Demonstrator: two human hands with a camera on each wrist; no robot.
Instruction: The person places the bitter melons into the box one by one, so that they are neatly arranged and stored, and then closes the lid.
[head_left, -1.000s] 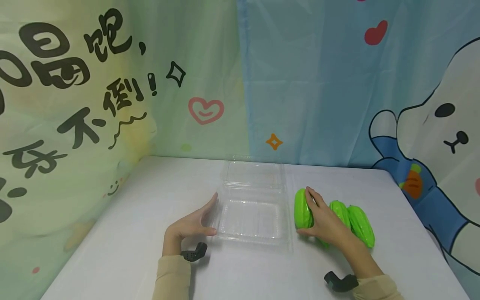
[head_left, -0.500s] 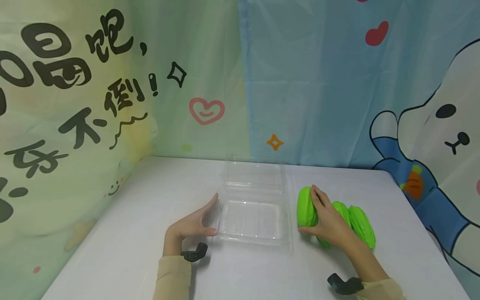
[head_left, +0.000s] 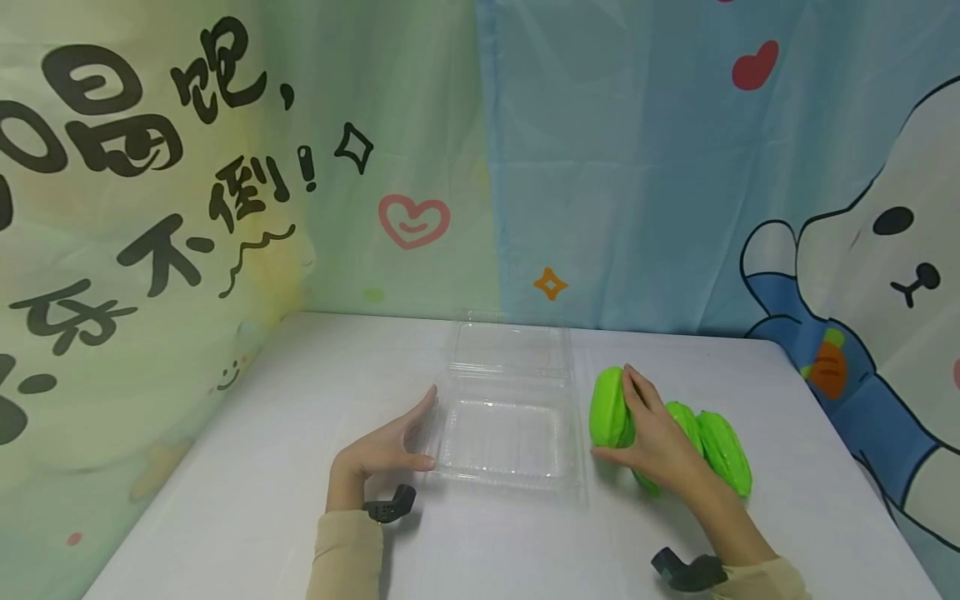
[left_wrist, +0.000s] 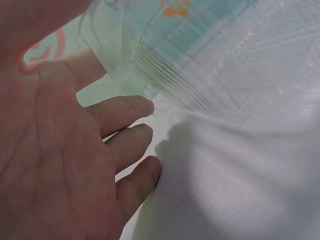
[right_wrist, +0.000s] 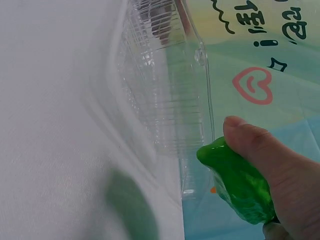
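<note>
My right hand (head_left: pixel 652 437) grips a glossy, bright green, ridged oblong piece (head_left: pixel 610 408) like a toy fruit. In the right wrist view, thumb and fingers pinch this green piece (right_wrist: pixel 240 182) beside the wall of a clear plastic clamshell box (right_wrist: pixel 170 100). That clear box (head_left: pixel 498 437) lies with its lid (head_left: pixel 510 346) folded back towards the wall. At its left side is my left hand (head_left: pixel 386 442), thumb and fingers spread along the rim. The left wrist view shows the left hand's (left_wrist: pixel 60 135) loosely extended fingers, with the box's ribbed corner overlapping the index finger.
More green ridged pieces (head_left: pixel 723 452) lie on the white table (head_left: pixel 495 550) to the right, partly hidden behind my right hand and forearm. A printed curtain (head_left: pixel 562 167) hangs along the table's back edge. Each wrist wears a black camera mount (head_left: pixel 690 571).
My right hand first shifts slightly right, then slightly up and left, carrying the green piece with it. The left hand and the clear box stay in place.
</note>
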